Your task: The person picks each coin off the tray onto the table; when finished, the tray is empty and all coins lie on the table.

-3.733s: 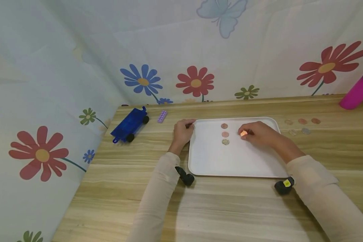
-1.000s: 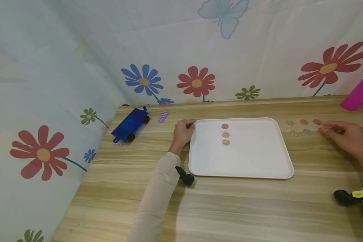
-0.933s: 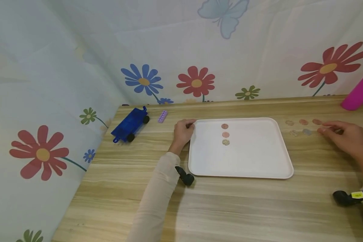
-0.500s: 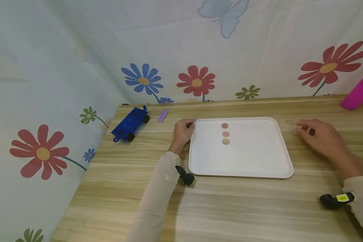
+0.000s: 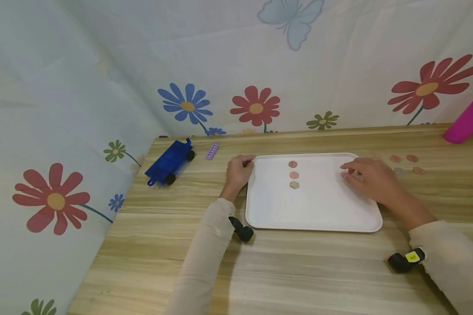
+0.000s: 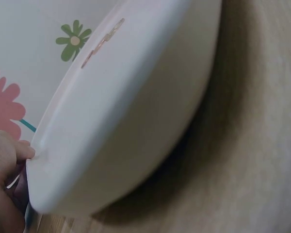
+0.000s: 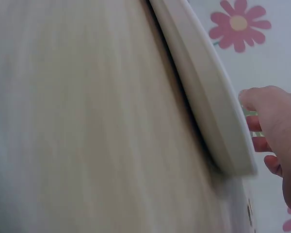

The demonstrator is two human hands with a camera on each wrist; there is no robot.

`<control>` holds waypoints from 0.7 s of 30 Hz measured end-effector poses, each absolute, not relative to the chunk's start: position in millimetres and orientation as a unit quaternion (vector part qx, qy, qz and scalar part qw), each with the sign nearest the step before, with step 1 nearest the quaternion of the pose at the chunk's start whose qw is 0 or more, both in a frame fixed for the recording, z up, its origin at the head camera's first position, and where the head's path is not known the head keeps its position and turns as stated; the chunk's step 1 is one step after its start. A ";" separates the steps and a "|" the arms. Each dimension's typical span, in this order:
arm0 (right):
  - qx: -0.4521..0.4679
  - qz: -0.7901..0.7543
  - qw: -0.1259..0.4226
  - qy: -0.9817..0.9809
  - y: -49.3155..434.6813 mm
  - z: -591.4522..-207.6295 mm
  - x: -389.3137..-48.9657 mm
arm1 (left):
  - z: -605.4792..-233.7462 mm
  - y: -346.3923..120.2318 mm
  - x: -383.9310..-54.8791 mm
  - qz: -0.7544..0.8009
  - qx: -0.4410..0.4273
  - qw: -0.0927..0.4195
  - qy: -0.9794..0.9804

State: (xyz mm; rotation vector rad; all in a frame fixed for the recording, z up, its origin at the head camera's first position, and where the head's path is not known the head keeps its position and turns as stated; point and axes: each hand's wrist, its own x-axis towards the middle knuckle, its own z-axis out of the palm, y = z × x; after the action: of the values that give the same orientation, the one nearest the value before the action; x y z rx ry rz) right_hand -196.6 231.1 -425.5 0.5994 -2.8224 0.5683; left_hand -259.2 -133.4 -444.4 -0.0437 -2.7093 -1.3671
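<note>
A white tray [image 5: 311, 214] lies on the wooden table, bearing a short column of three coins: two coppery ones, the nearer of them this copper coin [image 5: 294, 175], and a gold-toned coin [image 5: 294, 185]. My left hand [image 5: 238, 173] grips the tray's far left corner, a fingertip over the rim in the left wrist view. Over the tray's right side hovers my right hand [image 5: 372, 179], thumb and fingers apart with nothing seen between them. Right of that hand, more coins rest on the table, among them a silver coin [image 5: 399, 171] and a copper coin [image 5: 418, 170].
A blue toy wagon [image 5: 168, 162] with black wheels stands at the table's far left, beside a purple toy brick [image 5: 212, 152]. At the far right is a pink bottle [image 5: 467, 120] with a black cap. A flower-printed cloth [image 5: 220, 52] hangs behind the table.
My right hand carried a copper coin from over the tray to the table at right, where it now lies, and has come back left over the tray. The left hand kept its place.
</note>
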 end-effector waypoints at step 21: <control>0.294 0.194 0.087 -0.932 143.3 -435.6 -199.7 | -443.4 -133.1 -258.6 -0.448 -0.010 0.052 -0.892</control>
State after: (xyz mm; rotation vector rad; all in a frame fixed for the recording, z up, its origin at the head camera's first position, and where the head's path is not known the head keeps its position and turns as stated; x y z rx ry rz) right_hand -199.7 143.3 -435.6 0.8764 -2.7753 0.5793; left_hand -258.6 -133.1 -443.4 -0.0302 -2.7153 -1.3633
